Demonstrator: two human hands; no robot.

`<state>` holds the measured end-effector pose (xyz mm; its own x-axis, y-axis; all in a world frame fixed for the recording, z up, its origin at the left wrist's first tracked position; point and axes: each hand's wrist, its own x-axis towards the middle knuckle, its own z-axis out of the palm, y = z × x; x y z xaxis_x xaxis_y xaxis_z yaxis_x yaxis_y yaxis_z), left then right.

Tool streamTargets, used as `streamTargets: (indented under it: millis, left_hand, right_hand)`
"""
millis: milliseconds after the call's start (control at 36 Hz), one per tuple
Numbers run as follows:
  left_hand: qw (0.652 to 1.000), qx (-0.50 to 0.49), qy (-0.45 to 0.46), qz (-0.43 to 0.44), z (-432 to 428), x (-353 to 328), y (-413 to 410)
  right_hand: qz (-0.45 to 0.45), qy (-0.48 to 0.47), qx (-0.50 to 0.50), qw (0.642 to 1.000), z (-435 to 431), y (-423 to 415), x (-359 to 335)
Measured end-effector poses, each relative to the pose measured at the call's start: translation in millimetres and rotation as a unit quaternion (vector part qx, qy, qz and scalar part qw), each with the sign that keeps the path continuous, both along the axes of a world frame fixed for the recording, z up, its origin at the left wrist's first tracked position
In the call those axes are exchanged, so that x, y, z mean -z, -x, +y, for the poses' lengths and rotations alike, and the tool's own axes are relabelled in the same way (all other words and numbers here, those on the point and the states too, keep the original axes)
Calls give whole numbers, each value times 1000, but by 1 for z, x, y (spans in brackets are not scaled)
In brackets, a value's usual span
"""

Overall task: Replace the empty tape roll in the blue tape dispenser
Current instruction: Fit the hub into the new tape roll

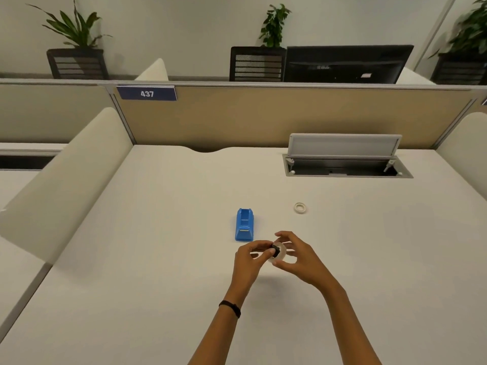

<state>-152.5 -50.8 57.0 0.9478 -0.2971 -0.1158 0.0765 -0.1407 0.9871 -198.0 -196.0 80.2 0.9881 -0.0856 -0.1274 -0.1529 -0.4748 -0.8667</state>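
The blue tape dispenser (pixel 244 225) is stood on the white table (pixel 158 259) around mid-table, its roll bay seen open with nothing in it, narrow end toward the near edge. Just beside it, toward the near edge and slightly right, a clear tape roll (pixel 279 253) with a black hub (pixel 276 251) at its centre is held between both hands, above the table. The left hand (pixel 250 262) is pinched on the black hub with thumb and fingertips; a black band (pixel 230 308) is worn on that wrist. The right hand (pixel 295 256) is curled around the roll's rim, thumb below and fingers arched over; whether the hub is fully seated in the roll cannot be told. A second, whitish ring-shaped roll (pixel 300 208) is laid flat farther right and toward the far edge, well apart from the dispenser. A cable hatch (pixel 345 164) with raised lid is set near the far right edge, ahead of a tan partition (pixel 263 114) with a "437" label (pixel 146 93).
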Motion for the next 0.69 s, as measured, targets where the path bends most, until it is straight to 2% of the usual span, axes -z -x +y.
streamTargets:
  millis: [333,694]
  left_hand:
    - [999,-33,19,29,-5,2,-12]
    - [988,-71,87,108,-3,-1,-19]
  right_hand:
    - [-42,-3,29,999,0,-14,6]
    - [-92,-91,74,989,16,-23,14]
